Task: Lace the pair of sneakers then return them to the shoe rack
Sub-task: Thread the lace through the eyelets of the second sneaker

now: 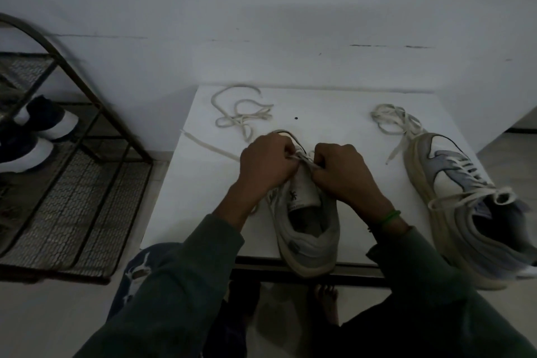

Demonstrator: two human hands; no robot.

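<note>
Shoe rack (72,183), metal mesh, on the floor left of the table, holding only a dark pair (43,125); return step not begun. White table (334,107): carries both sneakers. Right-edge sneaker (453,197): lace crossed through its eyelets, ends loose toward the far edge; apparently mostly laced. Front-edge sneaker (305,227), heel overhanging: lacing seemingly just starting. Left hand (264,163), right hand (343,171): fingers curled, pinching its lace (208,143) above the tongue, slack trailing toward the far left corner.

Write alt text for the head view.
The left hand and right hand pinch a white lace over the tongue of a sneaker on a white table. A second sneaker, partly laced, lies to the right; a shoe rack stands on the left.
</note>
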